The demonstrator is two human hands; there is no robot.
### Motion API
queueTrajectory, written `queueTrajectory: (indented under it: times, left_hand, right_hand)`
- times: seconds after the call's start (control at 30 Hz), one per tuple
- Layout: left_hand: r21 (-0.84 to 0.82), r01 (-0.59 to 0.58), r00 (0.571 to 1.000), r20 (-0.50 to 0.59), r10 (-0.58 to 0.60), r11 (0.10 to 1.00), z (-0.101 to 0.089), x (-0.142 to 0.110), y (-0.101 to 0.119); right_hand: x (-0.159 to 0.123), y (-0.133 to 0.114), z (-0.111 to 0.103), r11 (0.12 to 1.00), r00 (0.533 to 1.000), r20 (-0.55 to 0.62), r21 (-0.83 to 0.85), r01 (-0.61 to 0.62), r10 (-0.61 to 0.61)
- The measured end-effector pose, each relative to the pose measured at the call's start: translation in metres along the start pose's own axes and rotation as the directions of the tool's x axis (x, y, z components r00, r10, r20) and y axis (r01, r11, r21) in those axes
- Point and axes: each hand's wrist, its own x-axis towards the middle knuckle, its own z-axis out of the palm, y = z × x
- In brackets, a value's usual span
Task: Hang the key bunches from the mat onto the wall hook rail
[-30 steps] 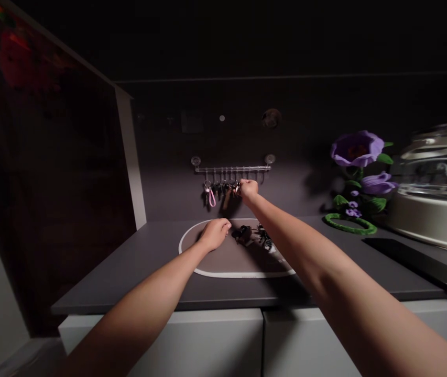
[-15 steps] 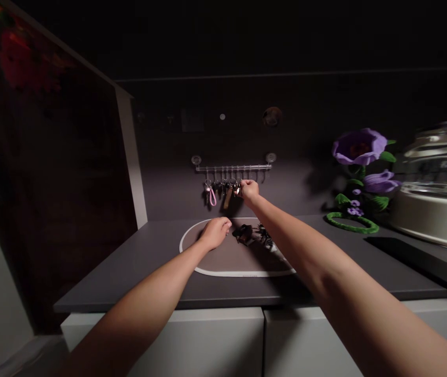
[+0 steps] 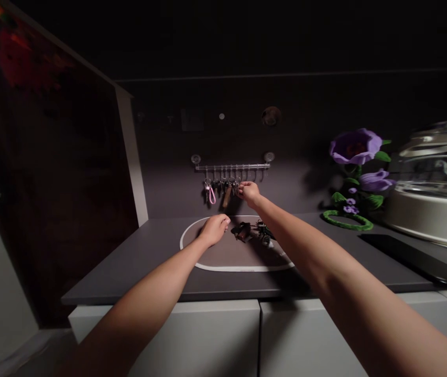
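My right hand [image 3: 249,192] reaches up to the wall hook rail [image 3: 233,167]. Its thumb and fingers are pinched on keys [image 3: 236,188] near one of the hooks; whether their ring sits on the hook is too small to tell. To the left on the rail hang a brown strap [image 3: 227,197], several keys and a pink loop [image 3: 211,195]. My left hand [image 3: 214,229] is low over the left part of the oval mat [image 3: 223,256], fingers curled inward; what they may hold is hidden. A dark pile of keys [image 3: 252,231] lies on the mat between my arms.
Purple artificial flowers [image 3: 356,146] with a green ring base stand at the right. Beside them are a large cream appliance with a clear cover [image 3: 435,209] and a flat black object [image 3: 412,259]. A dark door [image 3: 69,209] is at the left.
My right hand stays at the rail; its fingers have shifted slightly around the keys. The left hand is almost still. The view has turned a little.
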Motion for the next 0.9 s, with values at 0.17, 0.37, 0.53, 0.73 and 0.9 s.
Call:
queueTrajectory:
  times: [0.17,0.37,0.53,0.73,0.9]
  left_hand:
    - [-0.009,-0.002,1.000,0.011,0.002,1.000,-0.002,-0.002,0.006]
    - [-0.082,0.056,0.998,0.023,-0.055,0.995,-0.003,-0.001,0.011]
    - [-0.112,0.103,0.995,0.019,-0.101,0.988,-0.005,0.003,0.014]
    - [-0.119,0.135,0.991,0.020,-0.134,0.984,-0.013,0.007,0.028]
    - [-0.187,0.165,0.983,-0.043,-0.176,0.968,-0.008,0.014,0.033]
  right_hand:
    - [-0.014,-0.010,-0.006,0.990,0.990,0.007,0.001,-0.139,0.139]
    - [-0.034,-0.021,-0.016,0.979,0.979,0.027,-0.017,-0.202,0.202]
    - [-0.050,-0.024,-0.028,0.978,0.973,0.104,-0.062,-0.200,0.205]
    - [-0.068,-0.023,-0.043,0.983,0.969,0.172,-0.069,-0.168,0.178]
    - [-0.081,-0.016,-0.053,0.992,0.973,0.202,-0.080,-0.097,0.111]
